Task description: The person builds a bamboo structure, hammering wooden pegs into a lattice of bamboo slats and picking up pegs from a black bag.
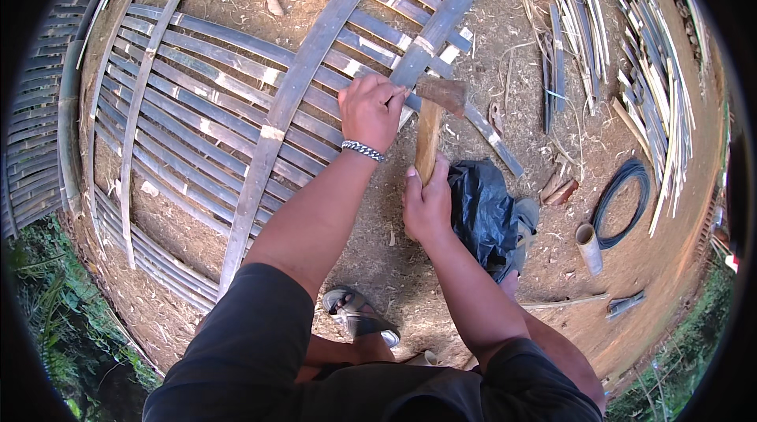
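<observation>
My right hand point(428, 205) is wrapped round the wooden handle of a hatchet point(426, 138), below its rusty metal head. The head lies over the edge of a bamboo slat frame point(296, 91), just right of my left hand. My left hand point(369, 112), with a chain bracelet at the wrist, is closed at the frame's right edge. Its thumb and forefinger press together close to the hatchet head; what they hold, if anything, is hidden. A loose slat end point(497, 142) slants out from beneath the head toward the lower right.
A black plastic bag point(479, 205) lies right of my right hand. Farther right are a coil of black cord point(621, 203), a bamboo tube point(588, 249) and bundles of split strips point(658, 83). My sandalled foot point(361, 313) stands below the frame. Bamboo fencing point(35, 115) runs along the far left.
</observation>
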`<state>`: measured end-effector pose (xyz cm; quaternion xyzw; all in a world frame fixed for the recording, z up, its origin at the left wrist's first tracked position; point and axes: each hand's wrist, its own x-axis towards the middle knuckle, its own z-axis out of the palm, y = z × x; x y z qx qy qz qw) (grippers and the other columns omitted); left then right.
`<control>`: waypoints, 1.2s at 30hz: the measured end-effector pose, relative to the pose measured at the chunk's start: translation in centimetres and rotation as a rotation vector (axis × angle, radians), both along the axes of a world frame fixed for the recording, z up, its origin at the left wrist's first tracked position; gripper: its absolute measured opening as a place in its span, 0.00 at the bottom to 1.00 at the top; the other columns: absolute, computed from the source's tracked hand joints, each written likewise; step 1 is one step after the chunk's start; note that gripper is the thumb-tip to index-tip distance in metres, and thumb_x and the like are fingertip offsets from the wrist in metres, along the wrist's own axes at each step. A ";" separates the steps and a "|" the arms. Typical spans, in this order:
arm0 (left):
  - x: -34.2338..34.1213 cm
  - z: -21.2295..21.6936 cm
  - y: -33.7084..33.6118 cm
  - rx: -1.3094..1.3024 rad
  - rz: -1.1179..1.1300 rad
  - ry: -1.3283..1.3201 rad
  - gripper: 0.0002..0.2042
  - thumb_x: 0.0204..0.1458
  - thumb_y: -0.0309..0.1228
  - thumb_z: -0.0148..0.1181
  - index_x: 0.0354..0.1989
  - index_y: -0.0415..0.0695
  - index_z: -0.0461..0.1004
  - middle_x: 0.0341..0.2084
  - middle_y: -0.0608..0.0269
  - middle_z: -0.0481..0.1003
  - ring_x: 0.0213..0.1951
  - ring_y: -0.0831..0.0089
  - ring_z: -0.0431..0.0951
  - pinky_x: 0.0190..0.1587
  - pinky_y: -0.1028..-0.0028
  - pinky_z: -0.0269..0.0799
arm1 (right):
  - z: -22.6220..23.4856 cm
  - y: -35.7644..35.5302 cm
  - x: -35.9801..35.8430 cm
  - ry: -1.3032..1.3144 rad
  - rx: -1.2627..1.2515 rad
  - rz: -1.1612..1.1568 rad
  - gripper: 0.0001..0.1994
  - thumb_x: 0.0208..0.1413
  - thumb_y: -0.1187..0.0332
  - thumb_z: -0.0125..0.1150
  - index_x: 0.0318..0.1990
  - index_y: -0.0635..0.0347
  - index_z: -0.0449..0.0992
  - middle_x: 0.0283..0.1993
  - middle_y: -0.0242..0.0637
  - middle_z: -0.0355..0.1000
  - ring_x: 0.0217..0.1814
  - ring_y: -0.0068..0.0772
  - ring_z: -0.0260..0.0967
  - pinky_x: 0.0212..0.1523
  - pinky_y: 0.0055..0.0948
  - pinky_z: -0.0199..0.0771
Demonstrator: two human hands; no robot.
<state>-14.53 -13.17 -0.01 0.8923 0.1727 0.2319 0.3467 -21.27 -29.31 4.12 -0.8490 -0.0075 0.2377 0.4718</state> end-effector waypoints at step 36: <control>-0.4 0.5 0.2 0.186 0.232 0.086 0.16 0.52 0.24 0.59 0.50 0.46 0.78 0.53 0.56 0.74 0.59 0.55 0.70 0.66 0.51 0.55 | 3.3 -0.2 3.8 -0.057 -0.015 -0.117 0.27 0.67 0.69 0.55 0.69 0.69 0.56 0.47 0.65 0.74 0.49 0.70 0.75 0.49 0.53 0.75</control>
